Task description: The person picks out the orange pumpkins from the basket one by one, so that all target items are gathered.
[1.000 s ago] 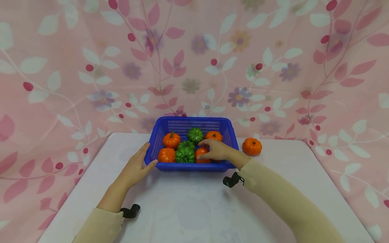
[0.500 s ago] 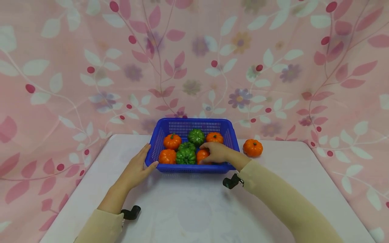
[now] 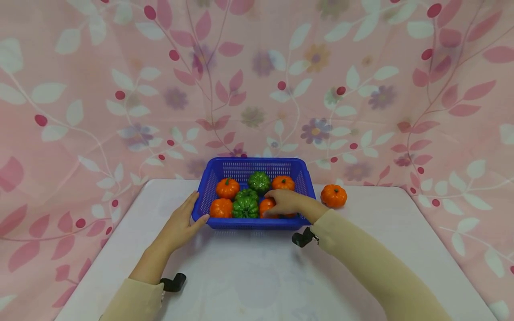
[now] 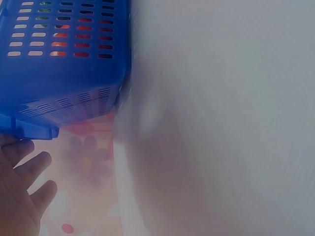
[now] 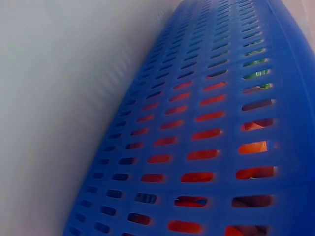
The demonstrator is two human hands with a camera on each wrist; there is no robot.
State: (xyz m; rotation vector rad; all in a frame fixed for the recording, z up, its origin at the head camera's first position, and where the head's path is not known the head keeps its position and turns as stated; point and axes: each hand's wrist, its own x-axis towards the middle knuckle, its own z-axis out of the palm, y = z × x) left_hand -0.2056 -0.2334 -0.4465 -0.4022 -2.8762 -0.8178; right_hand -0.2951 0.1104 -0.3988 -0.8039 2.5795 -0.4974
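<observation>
A blue plastic basket (image 3: 257,224) holds several small ribbed orange and green pumpkins. Flat along its left end lies my left hand (image 3: 178,225), thumb at the front corner and fingers by the rim; in the left wrist view its fingertips (image 4: 42,160) are spread beside the rim. My right hand (image 3: 287,203) reaches over the front right of the basket, thumb and fingers around an orange pumpkin (image 3: 266,207). In the right wrist view the basket wall (image 5: 206,142) covers that hand, and orange shows through the slots. Two green pumpkins (image 3: 246,206) sit left of the gripped one.
On the table (image 3: 249,276) to the right of the basket lies another orange pumpkin (image 3: 333,196). A third green pumpkin (image 3: 259,182) and an orange pumpkin (image 3: 283,183) are at the basket's back. A pink floral curtain (image 3: 257,89) hangs behind the table.
My right hand has settled slightly lower around the orange pumpkin. The left hand stays at the basket's left end, and the whole head view has shifted a little.
</observation>
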